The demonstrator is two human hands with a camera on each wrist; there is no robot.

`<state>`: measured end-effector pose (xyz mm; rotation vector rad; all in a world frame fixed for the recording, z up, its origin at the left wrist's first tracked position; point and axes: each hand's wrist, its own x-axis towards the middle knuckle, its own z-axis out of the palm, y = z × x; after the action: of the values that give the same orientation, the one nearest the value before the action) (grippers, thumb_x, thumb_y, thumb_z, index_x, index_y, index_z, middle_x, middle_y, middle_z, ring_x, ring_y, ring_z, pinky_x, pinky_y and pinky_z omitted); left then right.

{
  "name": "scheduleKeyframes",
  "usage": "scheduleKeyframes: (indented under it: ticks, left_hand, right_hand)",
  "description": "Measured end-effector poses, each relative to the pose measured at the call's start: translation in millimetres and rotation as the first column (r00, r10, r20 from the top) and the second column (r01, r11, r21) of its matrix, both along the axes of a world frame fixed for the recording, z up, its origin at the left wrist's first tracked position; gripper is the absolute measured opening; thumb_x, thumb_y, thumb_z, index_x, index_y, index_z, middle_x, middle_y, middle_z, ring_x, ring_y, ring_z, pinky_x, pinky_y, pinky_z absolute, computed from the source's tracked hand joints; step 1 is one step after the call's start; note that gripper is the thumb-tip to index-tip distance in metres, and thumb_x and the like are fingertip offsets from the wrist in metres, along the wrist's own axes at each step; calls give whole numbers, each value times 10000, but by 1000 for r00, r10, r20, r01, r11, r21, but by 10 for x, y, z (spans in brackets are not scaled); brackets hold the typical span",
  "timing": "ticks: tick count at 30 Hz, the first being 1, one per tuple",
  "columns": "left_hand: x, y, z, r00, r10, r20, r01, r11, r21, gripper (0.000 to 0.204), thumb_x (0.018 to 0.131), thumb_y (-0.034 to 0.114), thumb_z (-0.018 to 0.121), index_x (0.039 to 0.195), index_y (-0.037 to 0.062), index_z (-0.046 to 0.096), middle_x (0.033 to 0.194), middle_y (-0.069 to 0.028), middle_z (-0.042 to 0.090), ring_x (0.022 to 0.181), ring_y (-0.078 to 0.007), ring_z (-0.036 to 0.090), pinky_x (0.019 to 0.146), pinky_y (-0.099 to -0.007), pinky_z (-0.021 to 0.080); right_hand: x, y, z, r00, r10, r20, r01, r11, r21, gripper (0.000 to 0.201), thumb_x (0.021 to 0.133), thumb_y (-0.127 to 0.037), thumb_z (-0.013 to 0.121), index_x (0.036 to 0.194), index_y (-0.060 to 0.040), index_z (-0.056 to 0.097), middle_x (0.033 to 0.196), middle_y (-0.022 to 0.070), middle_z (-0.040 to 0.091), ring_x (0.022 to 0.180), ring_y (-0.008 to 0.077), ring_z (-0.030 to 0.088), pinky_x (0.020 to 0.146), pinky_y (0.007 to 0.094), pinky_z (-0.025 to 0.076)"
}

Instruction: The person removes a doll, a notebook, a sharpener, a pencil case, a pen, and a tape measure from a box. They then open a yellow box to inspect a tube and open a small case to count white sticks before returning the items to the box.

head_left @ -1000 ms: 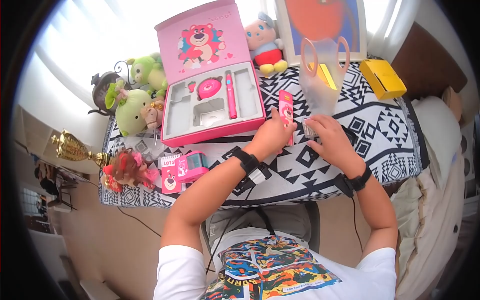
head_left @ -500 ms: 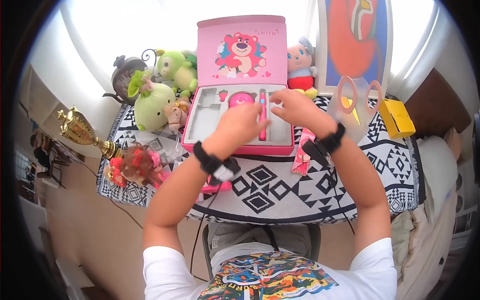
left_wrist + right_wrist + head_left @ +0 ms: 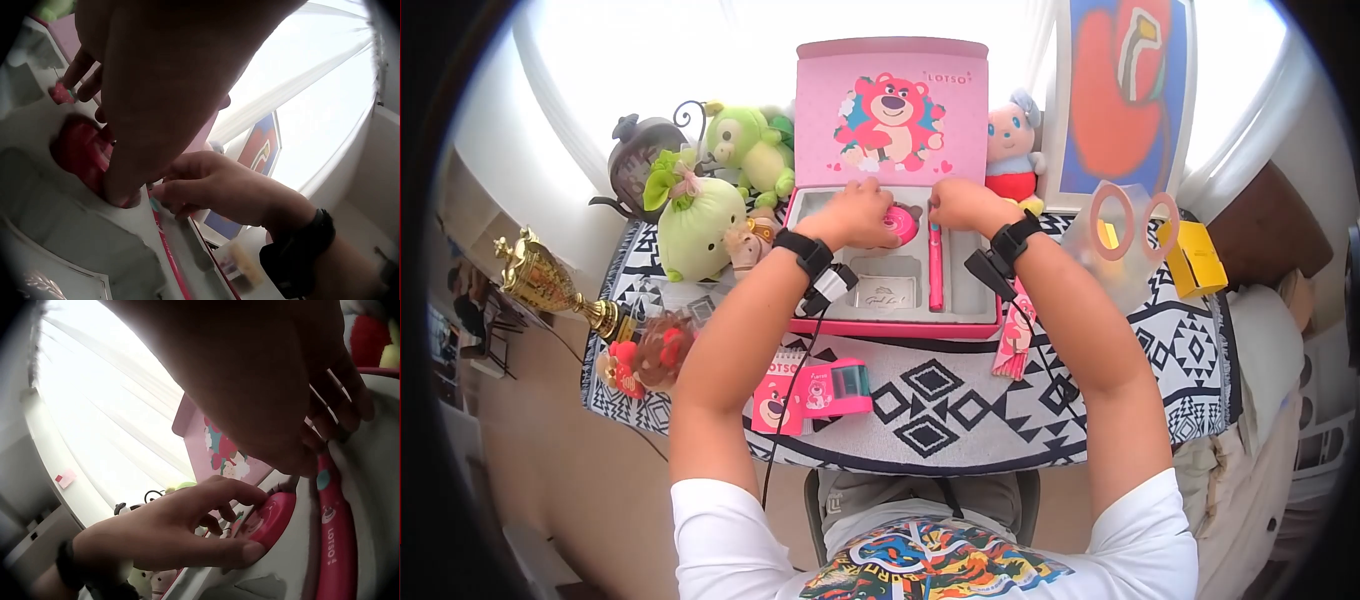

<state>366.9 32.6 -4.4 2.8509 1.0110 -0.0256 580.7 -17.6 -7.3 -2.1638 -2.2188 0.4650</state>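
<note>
A pink box (image 3: 920,328) with its lid raised holds a grey tray. My left hand (image 3: 853,216) reaches into it and grips a round pink case (image 3: 900,226) by its edges; the right wrist view shows the thumb on the near side of the case (image 3: 278,519) and the index finger on the far side. Beside it lies a slim pink pen-shaped item (image 3: 935,272), upright along the tray. The fingertips of my right hand (image 3: 972,208) pinch its top end, as the right wrist view shows at the pen-shaped item (image 3: 337,544).
Left of the box are green plush toys (image 3: 698,232), a gold trophy (image 3: 550,285) and a doll (image 3: 668,345). A pink notepad (image 3: 778,398) and sharpener (image 3: 837,388) lie in front. To the right are a pink packet (image 3: 1014,335), a clear bag (image 3: 1115,265) and a yellow box (image 3: 1193,262).
Both hands have moved left from the pink packet to the pink box and down into its tray, the left onto the round case, the right onto the pen-shaped item. The head view has shifted.
</note>
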Motion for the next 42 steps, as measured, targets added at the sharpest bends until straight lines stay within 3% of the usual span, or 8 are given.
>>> scheduleKeyframes:
  ticks: [6, 15, 19, 25, 27, 34, 36, 42]
  left_hand:
    - [-3, 61, 228, 993, -92, -77, 79, 984, -159, 719, 738, 425, 787, 1347, 98, 589, 1321, -206, 513, 1259, -425, 495, 1070, -473, 434]
    - [-58, 147, 150, 988, -148, 47, 155, 961, -228, 691, 719, 346, 801, 1321, 84, 585, 1283, -180, 510, 1266, -382, 496, 1078, -437, 425]
    - [-70, 106, 159, 991, -120, 64, 131, 964, -231, 682, 711, 334, 802, 1294, 63, 574, 1262, -172, 513, 1255, -371, 505, 1066, -427, 431]
    - [-191, -37, 134, 961, -130, 244, 166, 977, -134, 634, 762, 373, 802, 1245, 29, 577, 1180, -197, 577, 1192, -394, 550, 1026, -448, 466]
    - [-369, -340, 193, 938, -189, 290, 217, 974, -69, 576, 801, 350, 784, 1232, 23, 584, 1151, -189, 588, 1160, -389, 560, 996, -450, 474]
    - [-1187, -1802, 401, 955, -194, 223, 217, 973, -80, 575, 773, 294, 828, 1243, 41, 615, 1177, -149, 597, 1125, -348, 568, 980, -452, 459]
    - [-1335, -1987, 292, 947, -178, 266, 200, 978, -55, 655, 744, 303, 849, 1298, 55, 602, 1207, -146, 594, 1143, -350, 565, 994, -459, 456]
    - [-1486, -2110, -97, 964, -64, 257, 91, 991, -95, 784, 751, 250, 840, 1439, 68, 510, 1314, -176, 560, 1153, -371, 580, 988, -459, 473]
  right_hand:
    - [-49, -179, -43, 990, -13, -141, 39, 983, 181, 386, 824, -294, 680, 1086, -12, 719, 1032, 234, 712, 1004, 399, 670, 885, 446, 529]
    - [-90, -92, -110, 988, -55, -145, 69, 993, 97, 344, 783, -333, 687, 914, -15, 693, 861, 225, 708, 889, 399, 683, 834, 438, 539]
    - [-90, -181, 84, 962, -78, -263, 97, 994, 60, 476, 783, -371, 669, 975, 60, 726, 979, 283, 716, 913, 419, 701, 866, 447, 542]
    - [15, -319, -73, 861, -84, -501, 239, 937, 254, 467, 841, -294, 749, 1150, -9, 545, 936, 154, 670, 786, 233, 661, 740, 362, 549]
    - [-28, -580, 170, 638, -76, -766, 347, 917, 198, 492, 869, -254, 751, 1233, -13, 526, 992, 185, 689, 852, 254, 700, 743, 359, 577]
    - [-76, -2158, 503, 355, 245, -902, 571, 707, 417, 302, 918, -2, 718, 1163, -27, 544, 998, 47, 656, 890, 86, 643, 770, 232, 534]
    - [-164, -2639, 334, 419, 101, -902, 536, 775, 335, 296, 903, 35, 726, 1109, -33, 525, 1046, 82, 673, 922, 111, 665, 782, 249, 557]
    - [-566, -3193, -455, 423, 168, -891, 542, 741, 397, 272, 875, 24, 766, 1055, -19, 566, 1128, 161, 717, 976, 186, 720, 857, 314, 597]
